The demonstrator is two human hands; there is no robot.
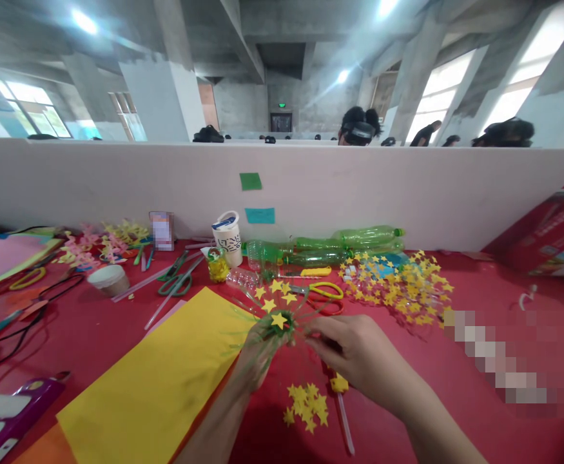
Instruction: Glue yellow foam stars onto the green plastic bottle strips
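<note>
My left hand [261, 351] is wrapped round a green plastic piece [282, 320] cut into thin spreading strips. Several yellow stars [278, 320] show on the upper strips. To its right, my right hand [342, 345] has thumb and fingertips pinched together near the strips; whatever lies between them is too small to make out. Below the hands a small pile of yellow paper stars [307, 406] lies on the red table. Beside that pile is a clear stick [344, 422] with a yellow lump [339, 384] at its upper end.
Yellow paper sheets [165, 374] lie at left, near a purple device [18, 412]. Green bottles [369, 236], a white cup [228, 241], scissors [327, 290] and finished star clusters [421, 287] stand or lie toward the white partition [165, 180]. A red box [547, 225] is at right.
</note>
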